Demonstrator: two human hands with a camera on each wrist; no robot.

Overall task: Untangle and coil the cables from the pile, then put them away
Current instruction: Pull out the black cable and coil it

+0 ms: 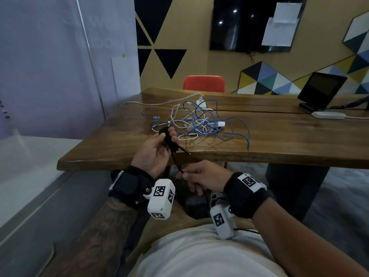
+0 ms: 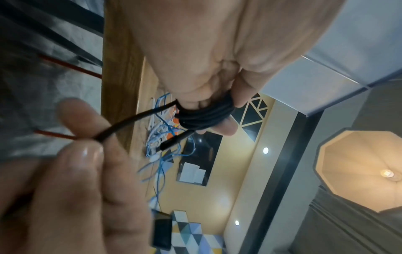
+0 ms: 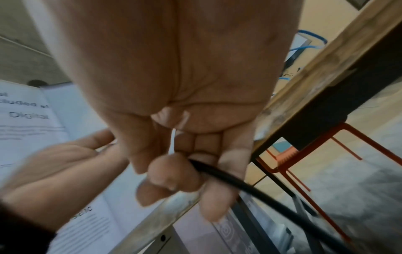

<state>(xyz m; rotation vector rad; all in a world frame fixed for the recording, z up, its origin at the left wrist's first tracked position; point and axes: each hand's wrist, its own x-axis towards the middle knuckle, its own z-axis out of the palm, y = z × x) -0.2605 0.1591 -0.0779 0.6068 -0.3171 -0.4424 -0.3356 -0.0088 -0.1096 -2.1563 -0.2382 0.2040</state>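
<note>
My left hand (image 1: 159,144) is raised at the table's front edge, and its fingers (image 2: 226,110) have a black cable coil (image 2: 204,115) wound round them. One plug end (image 2: 172,142) sticks out of the coil. The free length of the black cable (image 1: 176,162) runs down to my right hand (image 1: 196,177), which pinches it between thumb and fingers (image 3: 172,173) below the tabletop. A tangled pile of blue and white cables (image 1: 197,120) lies on the wooden table (image 1: 279,140) beyond my hands.
A white power adapter (image 1: 221,123) sits in the pile. A small screen on a stand (image 1: 321,88) and a white box (image 1: 329,114) are at the table's far right. A red chair (image 1: 204,83) stands behind the table, and a glass partition (image 1: 60,66) is at left.
</note>
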